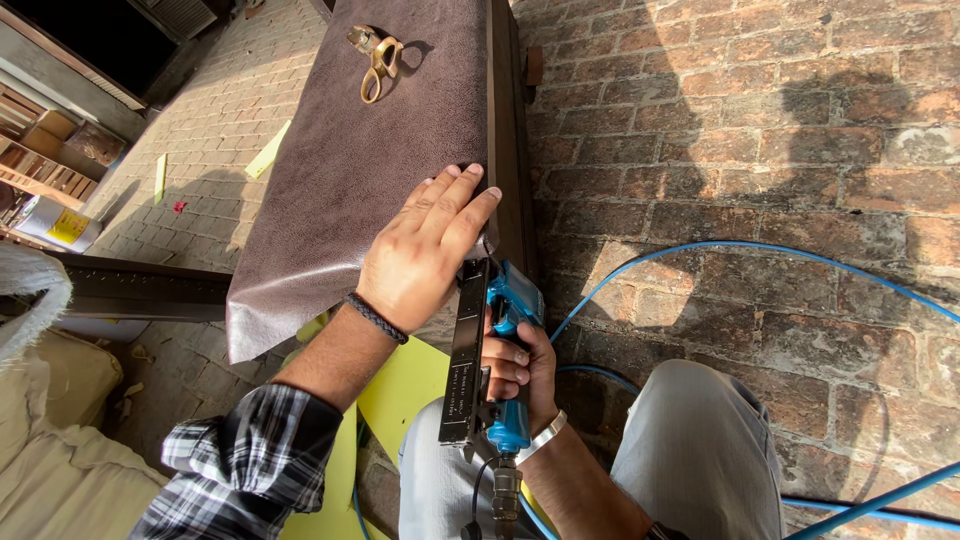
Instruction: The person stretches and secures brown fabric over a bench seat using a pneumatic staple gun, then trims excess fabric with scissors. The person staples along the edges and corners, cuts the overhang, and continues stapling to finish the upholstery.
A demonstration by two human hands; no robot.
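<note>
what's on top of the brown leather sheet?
On the brown leather sheet lie brass scissors at the far end, and the left hand presses flat near its edge. The right hand grips a blue staple gun alongside. What the sheet covers is mostly hidden.

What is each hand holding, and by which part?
Right hand grips the blue staple gun by its handle. Left hand holds nothing; it presses flat on brown leather.

A blue staple gun (505, 350), brown grained leather (370, 160), a black-and-white plaid sleeve (245, 460) and a blue hose (760, 250) are shown.
</note>
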